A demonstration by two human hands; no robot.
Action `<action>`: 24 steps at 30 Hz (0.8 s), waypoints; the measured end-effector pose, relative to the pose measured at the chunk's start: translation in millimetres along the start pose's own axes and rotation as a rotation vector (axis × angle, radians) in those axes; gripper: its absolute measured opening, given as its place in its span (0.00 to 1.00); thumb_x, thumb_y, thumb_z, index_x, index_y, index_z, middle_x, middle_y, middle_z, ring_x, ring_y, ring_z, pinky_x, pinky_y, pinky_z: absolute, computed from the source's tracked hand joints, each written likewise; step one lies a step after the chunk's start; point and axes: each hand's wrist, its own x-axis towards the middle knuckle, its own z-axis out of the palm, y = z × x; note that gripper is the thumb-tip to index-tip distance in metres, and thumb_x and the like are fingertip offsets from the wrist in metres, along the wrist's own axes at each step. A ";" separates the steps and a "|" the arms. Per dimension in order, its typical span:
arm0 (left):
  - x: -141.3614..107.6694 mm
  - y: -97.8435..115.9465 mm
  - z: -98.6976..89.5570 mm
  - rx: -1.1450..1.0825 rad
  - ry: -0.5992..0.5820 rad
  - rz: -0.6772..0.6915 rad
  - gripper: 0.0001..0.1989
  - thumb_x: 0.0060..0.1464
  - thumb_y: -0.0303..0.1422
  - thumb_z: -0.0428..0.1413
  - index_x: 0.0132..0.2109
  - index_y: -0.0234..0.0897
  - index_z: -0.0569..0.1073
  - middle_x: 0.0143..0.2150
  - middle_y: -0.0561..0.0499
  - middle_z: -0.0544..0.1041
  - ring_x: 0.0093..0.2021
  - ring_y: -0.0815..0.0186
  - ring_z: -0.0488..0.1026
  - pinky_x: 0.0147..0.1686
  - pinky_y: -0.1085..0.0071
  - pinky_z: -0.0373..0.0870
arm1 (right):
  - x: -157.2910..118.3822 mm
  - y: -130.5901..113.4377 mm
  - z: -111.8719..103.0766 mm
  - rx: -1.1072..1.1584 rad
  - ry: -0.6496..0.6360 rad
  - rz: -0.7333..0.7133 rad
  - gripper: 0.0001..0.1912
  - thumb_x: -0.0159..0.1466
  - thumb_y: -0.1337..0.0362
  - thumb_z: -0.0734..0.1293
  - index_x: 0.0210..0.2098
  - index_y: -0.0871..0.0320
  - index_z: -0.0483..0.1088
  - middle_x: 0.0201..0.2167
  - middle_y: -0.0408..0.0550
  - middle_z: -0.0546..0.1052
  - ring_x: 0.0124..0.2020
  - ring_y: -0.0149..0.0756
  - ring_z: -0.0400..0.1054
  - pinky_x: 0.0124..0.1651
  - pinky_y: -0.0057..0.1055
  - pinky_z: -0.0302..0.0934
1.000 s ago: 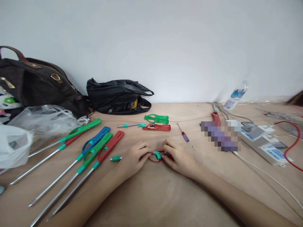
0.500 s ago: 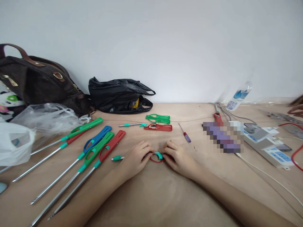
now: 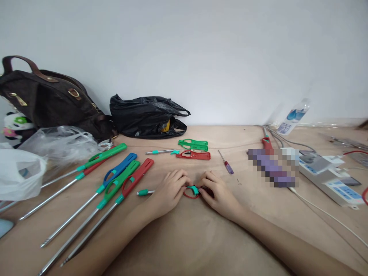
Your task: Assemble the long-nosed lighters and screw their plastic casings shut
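Observation:
My left hand (image 3: pixel 172 189) has its fingers closed on the tube side of a red stick lighter (image 3: pixel 189 197). My right hand (image 3: pixel 220 195) pinches the handle end of the same lighter, most of which its fingers cover. Between the hands show the red finger loop and the teal trigger (image 3: pixel 196 190). The lighter's teal-banded tip (image 3: pixel 143 192) sticks out left of my left hand. Beyond the hands lie a green handle half (image 3: pixel 198 145), a red handle half (image 3: pixel 201 155) with parts in it, and a metal lighter tube (image 3: pixel 161 151).
On the left lie several assembled stick lighters (image 3: pixel 138 177), near plastic bags (image 3: pixel 23 176) and a dark backpack (image 3: pixel 54 99). A black bag (image 3: pixel 138 115) rests by the wall. Right of my hands are a screwdriver (image 3: pixel 228 167), a power strip (image 3: pixel 330 184) with cables and a bottle (image 3: pixel 293 117).
The scene sits slightly farther right and my left fingers have shifted a little over the lighter. Another person's hand at the right edge has left the view. Both my hands keep their hold.

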 end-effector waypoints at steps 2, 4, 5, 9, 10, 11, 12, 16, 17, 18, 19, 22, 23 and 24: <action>0.2 0.0 -0.9 0.009 -0.001 -0.021 0.11 0.59 0.23 0.44 0.40 0.39 0.70 0.45 0.48 0.69 0.46 0.59 0.66 0.47 0.61 0.64 | 0.5 -1.0 -0.4 0.006 -0.002 0.015 0.07 0.64 0.73 0.61 0.36 0.56 0.68 0.35 0.48 0.70 0.40 0.39 0.63 0.42 0.35 0.61; 0.3 0.2 -2.2 0.017 -0.005 -0.037 0.11 0.59 0.23 0.45 0.39 0.39 0.70 0.45 0.48 0.68 0.48 0.59 0.66 0.48 0.61 0.64 | 0.9 -1.7 -0.7 0.014 0.000 0.036 0.07 0.63 0.73 0.61 0.36 0.57 0.68 0.35 0.48 0.70 0.40 0.39 0.63 0.41 0.34 0.60; 0.4 0.3 -2.8 0.021 -0.007 -0.039 0.11 0.59 0.23 0.45 0.39 0.39 0.70 0.45 0.48 0.68 0.48 0.59 0.66 0.48 0.61 0.63 | 1.1 -1.8 -0.7 0.019 0.001 0.044 0.06 0.63 0.73 0.61 0.35 0.57 0.67 0.35 0.47 0.69 0.40 0.39 0.63 0.41 0.34 0.60; 1.0 1.5 -4.2 0.059 -0.015 -0.035 0.11 0.59 0.23 0.46 0.39 0.39 0.71 0.45 0.48 0.68 0.49 0.58 0.65 0.48 0.60 0.62 | 1.2 -1.5 -0.2 0.025 0.003 0.036 0.06 0.64 0.73 0.60 0.34 0.57 0.66 0.35 0.48 0.69 0.39 0.38 0.63 0.41 0.34 0.61; 1.2 2.0 -4.3 0.074 -0.016 -0.036 0.11 0.59 0.22 0.46 0.39 0.39 0.71 0.45 0.48 0.68 0.48 0.58 0.65 0.48 0.60 0.61 | 1.1 -1.4 0.0 0.020 0.002 0.029 0.06 0.64 0.73 0.60 0.34 0.57 0.66 0.35 0.48 0.69 0.39 0.39 0.63 0.41 0.34 0.61; 1.4 2.5 -4.3 0.088 -0.019 -0.037 0.11 0.59 0.22 0.46 0.39 0.39 0.71 0.44 0.48 0.68 0.48 0.58 0.65 0.48 0.60 0.61 | 1.0 -1.5 0.2 0.013 0.001 0.021 0.06 0.64 0.72 0.60 0.34 0.57 0.66 0.35 0.49 0.69 0.39 0.39 0.63 0.41 0.35 0.61; 1.6 3.0 -4.4 0.103 -0.021 -0.037 0.11 0.59 0.22 0.45 0.39 0.39 0.71 0.44 0.48 0.68 0.48 0.58 0.65 0.47 0.60 0.61 | 0.9 -1.8 0.4 0.003 -0.001 0.013 0.06 0.64 0.72 0.60 0.34 0.57 0.66 0.35 0.49 0.69 0.39 0.39 0.63 0.42 0.35 0.61; 2.2 4.7 -5.0 0.163 -0.032 -0.035 0.11 0.59 0.22 0.45 0.39 0.38 0.71 0.44 0.47 0.69 0.48 0.57 0.66 0.44 0.61 0.59 | 0.6 -4.1 0.9 -0.051 -0.013 -0.013 0.07 0.64 0.73 0.59 0.35 0.58 0.67 0.37 0.51 0.69 0.40 0.40 0.62 0.43 0.37 0.62; 2.1 4.9 -5.3 0.172 -0.034 -0.035 0.11 0.59 0.22 0.46 0.39 0.38 0.71 0.45 0.47 0.69 0.48 0.57 0.66 0.44 0.60 0.59 | 0.6 -4.8 1.0 -0.062 -0.014 -0.018 0.08 0.64 0.74 0.59 0.35 0.59 0.67 0.37 0.52 0.68 0.40 0.40 0.62 0.44 0.38 0.62; 2.0 5.1 -5.6 0.173 -0.034 -0.037 0.11 0.59 0.22 0.46 0.39 0.38 0.71 0.45 0.47 0.69 0.47 0.57 0.66 0.44 0.60 0.59 | 0.6 -5.3 1.1 -0.071 -0.015 -0.023 0.08 0.64 0.74 0.58 0.35 0.59 0.67 0.37 0.52 0.68 0.40 0.41 0.62 0.44 0.38 0.63; 1.7 5.2 -5.8 0.162 -0.029 -0.043 0.10 0.58 0.22 0.46 0.39 0.38 0.70 0.44 0.48 0.70 0.47 0.57 0.66 0.44 0.61 0.59 | 0.5 -5.7 1.2 -0.080 -0.015 -0.026 0.08 0.64 0.74 0.58 0.35 0.59 0.67 0.37 0.52 0.68 0.40 0.41 0.62 0.44 0.38 0.63; 0.4 5.4 -5.6 0.081 0.024 -0.092 0.08 0.56 0.22 0.48 0.37 0.38 0.69 0.41 0.50 0.71 0.45 0.60 0.67 0.44 0.63 0.59 | 0.5 -5.5 1.8 -0.097 -0.014 -0.029 0.07 0.64 0.73 0.59 0.34 0.59 0.67 0.37 0.52 0.68 0.40 0.41 0.62 0.43 0.38 0.63; -0.1 5.3 -5.3 0.055 0.044 -0.108 0.08 0.55 0.22 0.48 0.36 0.38 0.68 0.40 0.51 0.71 0.44 0.61 0.67 0.44 0.64 0.59 | 0.4 -5.2 2.1 -0.099 -0.012 -0.030 0.07 0.64 0.73 0.59 0.34 0.59 0.67 0.37 0.52 0.68 0.40 0.41 0.62 0.43 0.38 0.63; -0.5 5.2 -5.0 0.037 0.060 -0.115 0.08 0.54 0.21 0.49 0.35 0.38 0.68 0.39 0.52 0.71 0.43 0.61 0.68 0.44 0.64 0.59 | 0.4 -4.7 2.4 -0.099 -0.010 -0.032 0.07 0.64 0.74 0.59 0.34 0.59 0.67 0.37 0.52 0.68 0.40 0.41 0.62 0.43 0.38 0.63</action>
